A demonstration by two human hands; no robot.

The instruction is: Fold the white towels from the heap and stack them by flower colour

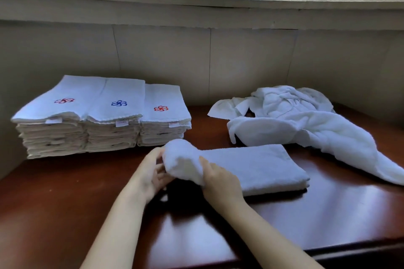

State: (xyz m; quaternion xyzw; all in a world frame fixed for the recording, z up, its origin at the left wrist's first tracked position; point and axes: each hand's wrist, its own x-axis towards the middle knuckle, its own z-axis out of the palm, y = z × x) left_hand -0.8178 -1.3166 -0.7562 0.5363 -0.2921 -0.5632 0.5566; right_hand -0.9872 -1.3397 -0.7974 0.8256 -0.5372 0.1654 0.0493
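A white towel (251,166) lies folded long on the dark wooden table (65,203) in front of me. Its left end is lifted and curled over. My left hand (150,172) holds that raised end from the left side, and my right hand (218,179) grips it from the near side with the thumb on top. A heap of unfolded white towels (295,120) sprawls at the back right. At the back left stand three stacks of folded towels: a red-and-blue flower stack (65,100), a blue flower stack (119,103) and a red flower stack (161,108).
A beige wall (240,61) runs right behind the stacks and the heap, with a window sill above. The table's front edge (349,249) shows at the lower right.
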